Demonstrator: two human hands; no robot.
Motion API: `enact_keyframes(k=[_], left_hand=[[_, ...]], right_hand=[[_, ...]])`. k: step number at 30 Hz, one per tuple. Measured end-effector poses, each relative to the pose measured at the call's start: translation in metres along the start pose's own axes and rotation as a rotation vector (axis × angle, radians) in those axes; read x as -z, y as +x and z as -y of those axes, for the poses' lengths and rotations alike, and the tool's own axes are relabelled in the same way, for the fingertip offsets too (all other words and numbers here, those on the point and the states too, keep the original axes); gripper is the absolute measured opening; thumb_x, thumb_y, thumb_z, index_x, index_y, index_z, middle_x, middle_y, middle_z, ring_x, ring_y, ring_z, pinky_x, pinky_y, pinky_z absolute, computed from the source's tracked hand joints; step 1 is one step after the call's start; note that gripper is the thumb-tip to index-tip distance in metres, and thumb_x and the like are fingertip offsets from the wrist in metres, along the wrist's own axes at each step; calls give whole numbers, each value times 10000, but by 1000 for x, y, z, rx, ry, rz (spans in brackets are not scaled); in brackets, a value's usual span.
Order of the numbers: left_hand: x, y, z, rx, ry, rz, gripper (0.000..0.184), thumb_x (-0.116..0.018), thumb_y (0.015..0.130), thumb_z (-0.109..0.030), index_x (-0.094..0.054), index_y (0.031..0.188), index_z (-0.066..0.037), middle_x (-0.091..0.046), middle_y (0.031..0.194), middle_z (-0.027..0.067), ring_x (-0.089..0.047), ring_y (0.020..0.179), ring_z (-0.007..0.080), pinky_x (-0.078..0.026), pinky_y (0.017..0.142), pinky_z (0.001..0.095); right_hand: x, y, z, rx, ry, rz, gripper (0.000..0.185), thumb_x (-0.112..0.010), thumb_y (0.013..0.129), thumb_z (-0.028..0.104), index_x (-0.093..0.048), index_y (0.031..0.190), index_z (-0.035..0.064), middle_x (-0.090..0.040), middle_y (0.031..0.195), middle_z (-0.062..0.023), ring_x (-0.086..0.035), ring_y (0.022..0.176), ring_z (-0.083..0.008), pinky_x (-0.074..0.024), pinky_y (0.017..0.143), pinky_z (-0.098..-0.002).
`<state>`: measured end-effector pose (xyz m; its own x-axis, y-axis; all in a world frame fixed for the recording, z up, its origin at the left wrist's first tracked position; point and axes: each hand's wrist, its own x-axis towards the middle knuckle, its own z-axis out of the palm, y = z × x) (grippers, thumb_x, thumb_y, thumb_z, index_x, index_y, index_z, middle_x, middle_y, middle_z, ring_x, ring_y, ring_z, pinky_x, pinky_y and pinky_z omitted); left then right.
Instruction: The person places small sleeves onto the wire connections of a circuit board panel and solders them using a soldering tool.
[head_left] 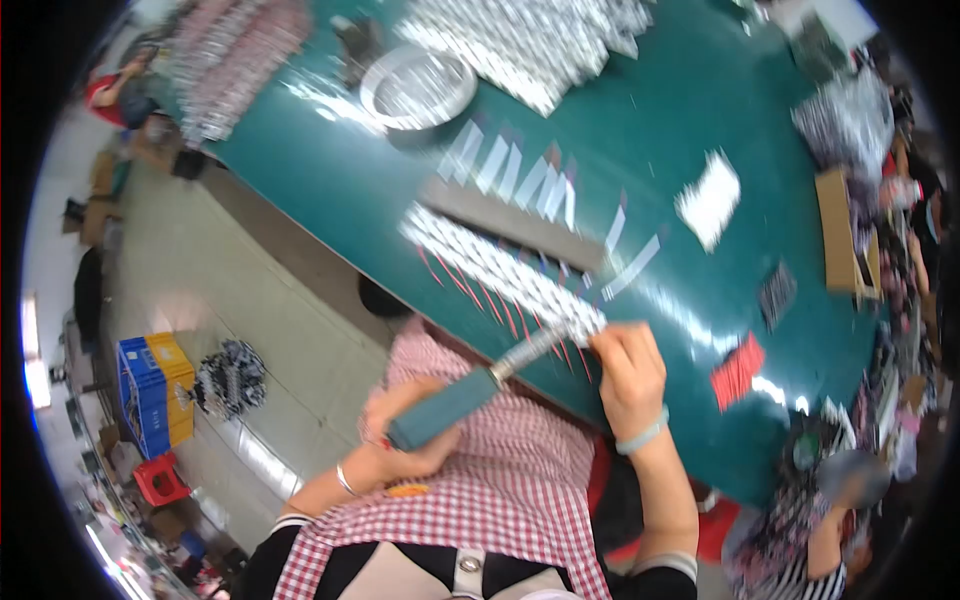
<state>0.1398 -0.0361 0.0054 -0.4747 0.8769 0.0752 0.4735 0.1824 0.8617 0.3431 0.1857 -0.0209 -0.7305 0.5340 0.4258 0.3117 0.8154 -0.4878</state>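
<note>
My left hand (pixel 415 425) is wrapped round the thick teal handle of a soldering iron (pixel 450 405). Its metal shaft points up and right, with the tip by the near right end of a white patterned strip (pixel 500 265). Thin red wires (pixel 490 300) stick out along the strip's near side. At that same end, the fingers of my right hand (pixel 632 370) are pinched together on the strip; the exact grip is blurred. Just behind the strip lies a long grey-brown bar (pixel 510 225), with several pale strips (pixel 515 175) fanned out beyond it.
On the green table (pixel 380 215) stand a round dish (pixel 418 88) and stacks of silvery strips (pixel 520 40). A white bundle (pixel 710 200), a red wire bundle (pixel 738 372) and a dark bundle (pixel 777 295) lie rightward. A cardboard box (pixel 840 235) and another person (pixel 800 520) are at right.
</note>
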Motion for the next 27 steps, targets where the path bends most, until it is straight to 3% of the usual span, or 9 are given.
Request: enact_keyframes(k=[2,3,8,12,17,19,21,27], left_hand=[[-4,1,3,9,-170,-69,279,-806,749,-28,-738,1016,13,-738,870,112,-743,749,201,-585,679,314],[4,15,-6,-112,-146,-45,267,-798,777,-1,-743,1037,21,-747,883,110,-731,746,172,-579,678,300],[14,26,4,-50,-335,-113,269,-816,806,-1,-745,1065,25,-763,927,93,-703,742,140,-561,672,278],[28,32,10,255,-659,-178,304,-814,854,-14,-720,1139,36,-745,930,45,-671,758,109,-544,657,282],[56,57,30,299,-917,-355,313,-757,824,52,-677,1127,49,-686,846,83,-608,652,133,-477,561,289],[69,73,35,282,-1025,-466,316,-738,807,55,-669,1115,51,-680,854,101,-599,624,144,-468,543,299],[80,82,62,282,-1033,-497,368,-725,776,29,-652,1135,63,-677,921,138,-581,576,178,-458,516,317],[103,113,116,242,-1142,-577,414,-706,754,56,-624,1159,66,-687,1011,173,-571,549,205,-461,497,329]], right_hand=[[1,1,4,-11,12,-12,303,-677,706,-115,-710,989,-15,-657,940,-153,-651,871,-334,-557,746,-421],[2,2,5,-7,4,-12,288,-686,719,-114,-712,987,-12,-659,935,-146,-653,871,-328,-557,745,-417],[7,2,11,-48,19,-23,232,-714,762,-113,-718,967,-5,-679,907,-137,-657,843,-323,-552,731,-412],[17,-7,14,-145,31,-29,226,-719,755,-121,-718,946,-1,-678,890,-141,-658,846,-329,-539,722,-416],[26,-29,18,-350,1,-213,155,-707,813,-115,-706,926,-8,-696,890,-156,-672,831,-327,-534,757,-399],[34,-29,31,-443,-47,-270,84,-645,987,-39,-720,1025,-45,-714,986,-159,-684,875,-321,-551,812,-397],[25,-42,29,-569,-74,-378,129,-666,938,-88,-732,1027,-21,-718,992,-150,-684,892,-302,-546,850,-383],[12,-38,38,-640,-322,-447,78,-692,970,3,-737,1030,-17,-721,974,-149,-679,881,-281,-549,848,-364]])
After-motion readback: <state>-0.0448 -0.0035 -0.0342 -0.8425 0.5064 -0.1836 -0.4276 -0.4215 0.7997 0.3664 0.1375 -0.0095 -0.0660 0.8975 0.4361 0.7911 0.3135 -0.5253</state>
